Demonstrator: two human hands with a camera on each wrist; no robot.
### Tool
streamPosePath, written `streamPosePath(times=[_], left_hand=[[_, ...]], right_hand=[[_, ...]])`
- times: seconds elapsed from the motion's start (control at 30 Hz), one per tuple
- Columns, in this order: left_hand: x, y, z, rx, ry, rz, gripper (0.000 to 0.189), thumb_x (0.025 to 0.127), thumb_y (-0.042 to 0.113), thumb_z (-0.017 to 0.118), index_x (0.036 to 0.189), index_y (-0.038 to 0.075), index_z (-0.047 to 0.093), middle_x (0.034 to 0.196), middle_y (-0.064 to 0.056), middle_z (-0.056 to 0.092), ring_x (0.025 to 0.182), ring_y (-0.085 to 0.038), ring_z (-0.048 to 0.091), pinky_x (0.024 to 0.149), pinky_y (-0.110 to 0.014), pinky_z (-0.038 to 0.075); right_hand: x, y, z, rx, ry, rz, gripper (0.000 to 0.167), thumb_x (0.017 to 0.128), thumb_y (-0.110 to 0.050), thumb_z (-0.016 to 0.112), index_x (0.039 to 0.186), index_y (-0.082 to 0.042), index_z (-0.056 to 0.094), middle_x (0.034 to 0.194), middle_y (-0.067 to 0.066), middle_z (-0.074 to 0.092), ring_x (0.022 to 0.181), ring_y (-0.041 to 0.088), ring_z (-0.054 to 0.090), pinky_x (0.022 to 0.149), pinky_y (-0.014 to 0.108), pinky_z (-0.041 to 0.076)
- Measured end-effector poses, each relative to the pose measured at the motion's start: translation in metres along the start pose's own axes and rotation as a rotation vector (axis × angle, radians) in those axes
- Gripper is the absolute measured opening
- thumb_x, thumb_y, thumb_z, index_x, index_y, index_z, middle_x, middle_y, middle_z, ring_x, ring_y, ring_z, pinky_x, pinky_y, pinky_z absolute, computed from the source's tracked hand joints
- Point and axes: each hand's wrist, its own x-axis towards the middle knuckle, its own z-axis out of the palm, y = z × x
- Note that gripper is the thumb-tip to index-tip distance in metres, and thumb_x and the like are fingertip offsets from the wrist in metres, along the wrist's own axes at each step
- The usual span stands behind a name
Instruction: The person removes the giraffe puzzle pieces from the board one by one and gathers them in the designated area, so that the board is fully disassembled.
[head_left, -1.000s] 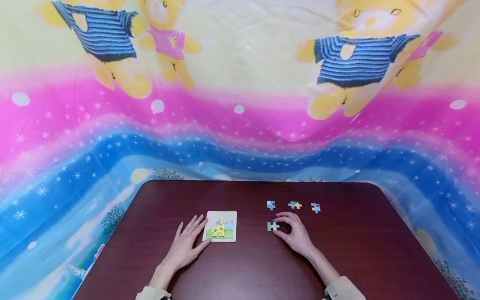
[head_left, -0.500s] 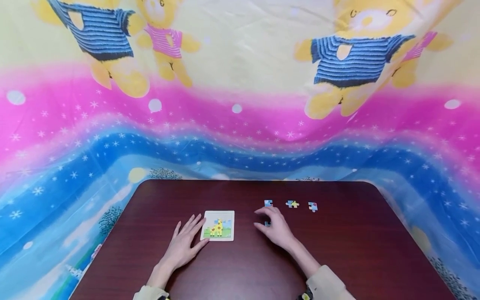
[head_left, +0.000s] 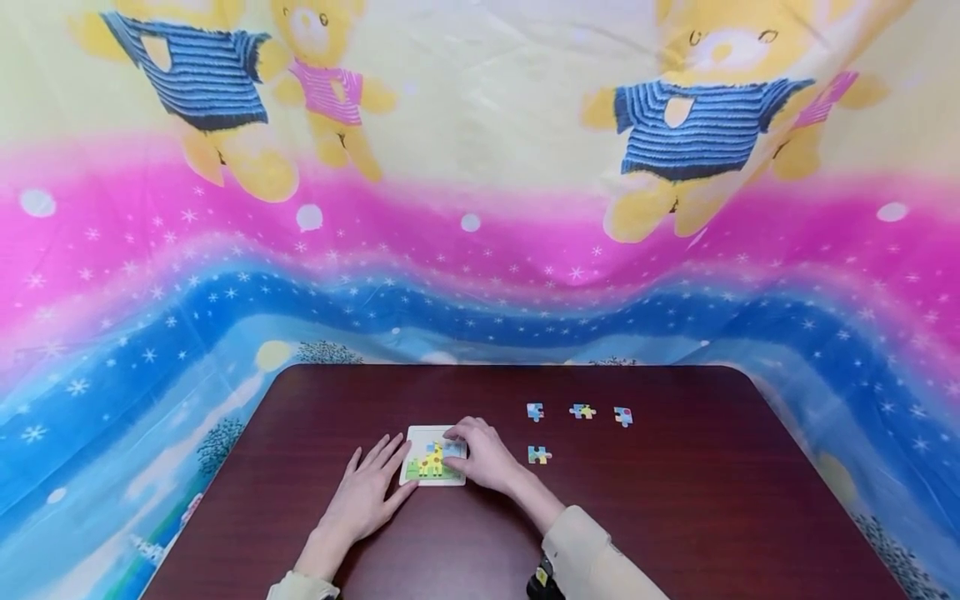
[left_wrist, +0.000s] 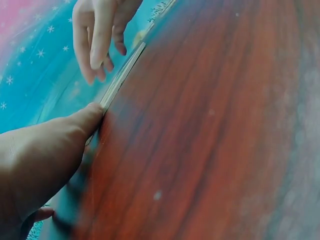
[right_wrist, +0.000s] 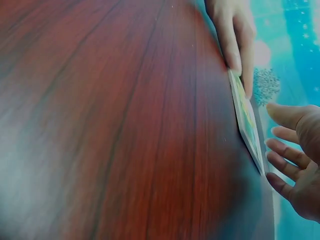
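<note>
A square jigsaw puzzle tray (head_left: 435,483) with a pale rim and a yellow giraffe picture lies on the dark wooden table. My left hand (head_left: 367,500) rests flat at the tray's left edge, fingers spread, the thumb at its lower corner. Over the tray's right side is my right hand (head_left: 487,454), thumb and fingers apart. In the right wrist view that hand (right_wrist: 300,150) has relaxed fingers with nothing between them, above the tray (right_wrist: 245,120). Part of the picture is hidden beneath it. One loose puzzle piece (head_left: 538,454) lies to the right of the hand.
Farther back on the right lie more loose pieces in a row: a blue one (head_left: 535,412), a yellow and blue one (head_left: 582,411) and a blue one with a red spot (head_left: 622,416). A curtain (head_left: 480,275) printed with bears hangs behind the table (head_left: 712,500).
My right hand has moved left from beside the nearest loose piece to above the tray; that piece stays on the table. The left hand has stayed at the tray's edge.
</note>
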Motion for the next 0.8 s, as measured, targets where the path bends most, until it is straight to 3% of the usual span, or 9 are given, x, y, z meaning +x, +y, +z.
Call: streamPosePath(times=[0.1, 0.23, 0.37, 0.63, 0.8], left_hand=[[0.000, 0.000, 0.001, 0.005, -0.005, -0.001, 0.069, 0.107, 0.052, 0.065, 0.164, 0.015, 0.054, 0.174, -0.009, 0.049, 0.164, -0.036, 0.042, 0.128, -0.073, 0.033], [-0.001, 0.000, 0.002, -0.009, -0.007, -0.007, 0.069, 0.107, 0.053, 0.065, 0.164, 0.015, 0.054, 0.174, -0.009, 0.049, 0.164, -0.037, 0.042, 0.128, -0.074, 0.032], [-0.001, 0.000, 0.003, -0.023, -0.004, -0.009, 0.069, 0.107, 0.052, 0.065, 0.164, 0.015, 0.054, 0.174, -0.009, 0.049, 0.164, -0.037, 0.042, 0.128, -0.075, 0.031], [-0.002, 0.001, 0.004, -0.041, 0.027, -0.008, 0.068, 0.107, 0.050, 0.067, 0.163, 0.014, 0.055, 0.173, -0.009, 0.050, 0.164, -0.038, 0.042, 0.127, -0.076, 0.031], [-0.001, 0.001, 0.005, -0.045, 0.029, -0.006, 0.068, 0.107, 0.050, 0.067, 0.164, 0.015, 0.055, 0.173, -0.009, 0.050, 0.164, -0.038, 0.042, 0.128, -0.076, 0.031]], right_hand=[[0.005, -0.011, 0.000, 0.011, -0.024, 0.026, 0.042, 0.093, -0.041, 0.088, 0.124, -0.014, 0.081, 0.116, -0.003, 0.075, 0.110, 0.014, 0.063, 0.094, 0.039, 0.052], [0.005, -0.042, -0.022, 0.023, -0.064, 0.078, 0.042, 0.092, -0.033, 0.091, 0.123, -0.006, 0.081, 0.118, 0.006, 0.074, 0.113, 0.023, 0.062, 0.093, 0.041, 0.051], [0.003, -0.066, -0.036, -0.032, -0.114, 0.127, 0.040, 0.092, -0.029, 0.091, 0.124, -0.008, 0.081, 0.124, 0.006, 0.071, 0.115, 0.022, 0.059, 0.092, 0.038, 0.047], [0.002, -0.075, -0.032, -0.039, -0.095, 0.181, 0.033, 0.091, -0.025, 0.091, 0.119, -0.011, 0.080, 0.125, 0.004, 0.069, 0.116, 0.021, 0.058, 0.093, 0.035, 0.041], [0.003, -0.077, -0.030, -0.058, -0.079, 0.178, 0.038, 0.091, -0.026, 0.090, 0.124, -0.010, 0.079, 0.125, 0.005, 0.068, 0.115, 0.022, 0.057, 0.089, 0.033, 0.040]])
